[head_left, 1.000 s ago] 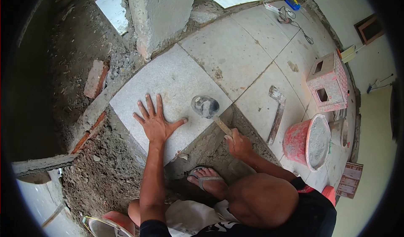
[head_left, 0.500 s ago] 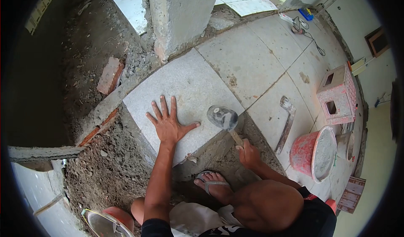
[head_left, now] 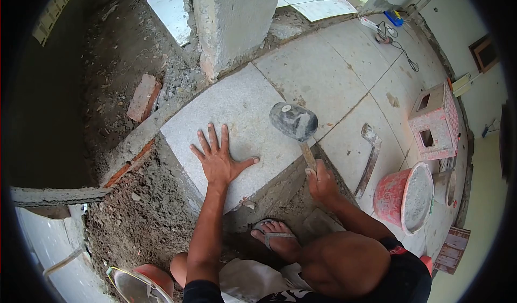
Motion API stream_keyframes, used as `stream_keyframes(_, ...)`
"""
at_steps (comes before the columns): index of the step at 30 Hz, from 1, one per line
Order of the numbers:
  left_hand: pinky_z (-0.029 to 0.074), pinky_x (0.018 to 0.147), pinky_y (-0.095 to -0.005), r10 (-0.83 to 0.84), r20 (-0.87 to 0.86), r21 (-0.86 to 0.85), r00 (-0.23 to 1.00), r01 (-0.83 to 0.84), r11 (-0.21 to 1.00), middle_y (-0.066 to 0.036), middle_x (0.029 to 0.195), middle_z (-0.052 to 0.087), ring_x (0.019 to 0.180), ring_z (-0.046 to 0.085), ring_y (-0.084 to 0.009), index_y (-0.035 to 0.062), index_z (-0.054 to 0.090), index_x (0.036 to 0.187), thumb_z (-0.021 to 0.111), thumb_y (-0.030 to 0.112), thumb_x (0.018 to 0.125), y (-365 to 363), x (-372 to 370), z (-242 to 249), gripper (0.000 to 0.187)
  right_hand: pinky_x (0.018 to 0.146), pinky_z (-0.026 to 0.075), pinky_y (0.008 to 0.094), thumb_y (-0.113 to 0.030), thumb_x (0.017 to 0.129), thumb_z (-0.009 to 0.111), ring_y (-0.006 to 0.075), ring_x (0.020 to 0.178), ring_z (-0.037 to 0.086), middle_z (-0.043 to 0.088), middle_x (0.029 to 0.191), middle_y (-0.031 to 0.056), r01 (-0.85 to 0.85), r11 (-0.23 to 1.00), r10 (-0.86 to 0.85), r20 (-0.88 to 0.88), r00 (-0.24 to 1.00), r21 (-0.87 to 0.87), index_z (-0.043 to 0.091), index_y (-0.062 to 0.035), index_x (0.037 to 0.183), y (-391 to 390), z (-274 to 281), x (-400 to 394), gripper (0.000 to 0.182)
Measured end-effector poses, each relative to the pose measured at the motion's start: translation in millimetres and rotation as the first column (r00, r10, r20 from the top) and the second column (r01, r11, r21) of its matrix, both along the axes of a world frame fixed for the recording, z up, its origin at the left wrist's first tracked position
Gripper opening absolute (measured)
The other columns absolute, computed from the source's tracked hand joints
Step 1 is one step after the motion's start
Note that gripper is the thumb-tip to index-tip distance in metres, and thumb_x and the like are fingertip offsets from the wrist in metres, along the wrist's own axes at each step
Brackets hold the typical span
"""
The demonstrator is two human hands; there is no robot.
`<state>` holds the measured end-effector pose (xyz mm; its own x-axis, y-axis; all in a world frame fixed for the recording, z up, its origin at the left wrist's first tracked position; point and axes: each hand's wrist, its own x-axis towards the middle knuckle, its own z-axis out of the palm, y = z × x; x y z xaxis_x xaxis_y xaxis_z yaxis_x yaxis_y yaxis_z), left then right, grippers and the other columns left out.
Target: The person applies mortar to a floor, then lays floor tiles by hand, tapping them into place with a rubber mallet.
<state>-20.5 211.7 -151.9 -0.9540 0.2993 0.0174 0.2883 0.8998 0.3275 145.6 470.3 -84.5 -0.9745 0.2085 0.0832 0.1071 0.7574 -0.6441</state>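
Note:
My left hand lies flat with fingers spread on a pale square floor tile. The handle of a rubber mallet is wrapped in my right hand. Its dark, dust-smeared head overlaps the tile's right corner in this view. Along the tile's near edge runs a bed of grey mortar, in front of my sandalled foot.
Laid tiles stretch to the right, with a flat metal bar on them. Beyond stand a red bucket and a pink-spattered box. A concrete pillar rises behind; a brick lies left. Another bucket sits near my left arm.
My right hand and the mallet have risen, the mallet head now looking larger and nearer the camera. My left hand keeps its place on the tile. The view has shifted slightly.

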Motion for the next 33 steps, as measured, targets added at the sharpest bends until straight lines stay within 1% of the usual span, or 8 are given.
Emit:
stream_keyframes(3, -0.001, 0.116, -0.0779, 0.021, -0.025, -0.013, 0.999, -0.021, 1.000, -0.020, 0.173, 0.008, 0.156, -0.002, -0.0512, 0.0182, 0.018, 0.167, 0.064, 0.098, 0.055, 0.0, -1.5, -0.7, 0.146, 0.058, 0.050, 0.0528, -0.018, 0.101, 0.061, 0.0508, 0.072, 0.065, 0.066, 0.076, 0.0270, -0.053, 0.954, -0.070, 0.390, 0.918, 0.297, 0.051, 0.0001, 0.106, 3.9, -7.6, -26.6, 0.021)
stream_keyframes(4, -0.002, 0.116, -0.0776, 0.015, -0.014, -0.016, 1.000, -0.015, 1.000, -0.021, 0.173, 0.008, 0.157, -0.003, -0.0510, 0.0178, 0.019, 0.167, 0.064, 0.099, 0.055, -0.6, -0.7, -0.7, 0.146, 0.058, 0.050, 0.0528, -0.018, 0.101, 0.061, 0.0508, 0.072, 0.065, 0.066, 0.076, 0.0270, -0.065, 0.951, -0.060, 0.387, 0.920, 0.301, 0.051, 0.0001, 0.106, 2.8, -6.2, -29.0, 0.021)
stream_keyframes(6, -0.002, 0.116, -0.0773, 0.013, -0.006, -0.020, 1.000, -0.014, 1.000, -0.021, 0.173, 0.008, 0.157, -0.003, -0.0507, 0.0173, 0.020, 0.167, 0.064, 0.099, 0.055, -0.4, -4.5, 0.5, 0.146, 0.059, 0.051, 0.0541, -0.020, 0.101, 0.061, 0.0510, 0.074, 0.066, 0.065, 0.075, 0.0283, -0.041, 0.994, 0.044, -0.028, 0.999, 0.104, 0.051, 0.0007, 0.107, -3.0, -0.8, -33.0, 0.023)
stream_keyframes(12, -0.004, 0.116, -0.0770, 0.016, -0.017, 0.012, 1.000, -0.016, 1.000, -0.021, 0.173, 0.007, 0.157, -0.004, -0.0500, 0.0171, 0.020, 0.167, 0.062, 0.100, 0.055, -2.4, 0.4, -0.8, 0.145, 0.059, 0.051, 0.0549, -0.023, 0.102, 0.059, 0.0512, 0.073, 0.066, 0.065, 0.075, 0.0286, -0.075, 0.953, -0.014, 0.288, 0.958, 0.294, 0.050, 0.0010, 0.106, -0.4, -4.7, -49.9, 0.025)
stream_keyframes(16, -0.005, 0.117, -0.0761, 0.003, 0.007, -0.003, 1.000, -0.003, 1.000, -0.021, 0.173, 0.006, 0.157, -0.005, -0.0493, 0.0172, 0.021, 0.167, 0.059, 0.102, 0.055, -5.8, 4.8, -3.9, 0.145, 0.062, 0.051, 0.0568, -0.027, 0.104, 0.055, 0.0512, 0.074, 0.066, 0.066, 0.076, 0.0294, -0.086, 0.978, 0.075, 0.062, 0.995, 0.192, 0.050, 0.0004, 0.104, 10.1, 10.1, -61.0, 0.028)
stream_keyframes(19, -0.006, 0.117, -0.0757, 0.014, -0.029, 0.009, 0.999, -0.013, 1.000, -0.021, 0.173, 0.006, 0.157, -0.005, -0.0490, 0.0172, 0.021, 0.167, 0.058, 0.102, 0.054, -5.5, -1.0, -4.3, 0.145, 0.065, 0.049, 0.0590, -0.029, 0.105, 0.054, 0.0526, 0.075, 0.065, 0.065, 0.077, 0.0306, -0.141, 0.920, 0.001, 0.358, 0.934, 0.365, 0.050, 0.0006, 0.104, 25.0, -5.8, -83.4, 0.030)
stream_keyframes(22, -0.006, 0.117, -0.0753, 0.007, -0.001, 0.015, 1.000, -0.007, 1.000, -0.021, 0.173, 0.006, 0.157, -0.005, -0.0490, 0.0171, 0.022, 0.166, 0.058, 0.102, 0.055, -4.8, -5.9, -2.2, 0.145, 0.065, 0.049, 0.0581, -0.028, 0.105, 0.054, 0.0534, 0.075, 0.064, 0.065, 0.076, 0.0303, -0.023, 0.981, 0.010, 0.069, 0.998, 0.192, 0.050, 0.0000, 0.105, 19.9, 5.1, -84.3, 0.028)
stream_keyframes(33, -0.006, 0.117, -0.0750, 0.001, 0.002, 0.011, 1.000, -0.001, 1.000, -0.021, 0.173, 0.005, 0.157, -0.005, -0.0491, 0.0172, 0.022, 0.166, 0.057, 0.103, 0.055, -4.2, -0.8, -3.4, 0.145, 0.067, 0.049, 0.0565, -0.031, 0.107, 0.051, 0.0542, 0.076, 0.063, 0.063, 0.076, 0.0295, 0.028, 0.974, -0.062, 0.144, 0.988, 0.225, 0.051, -0.0002, 0.108, 35.0, -7.3, -70.3, 0.031)
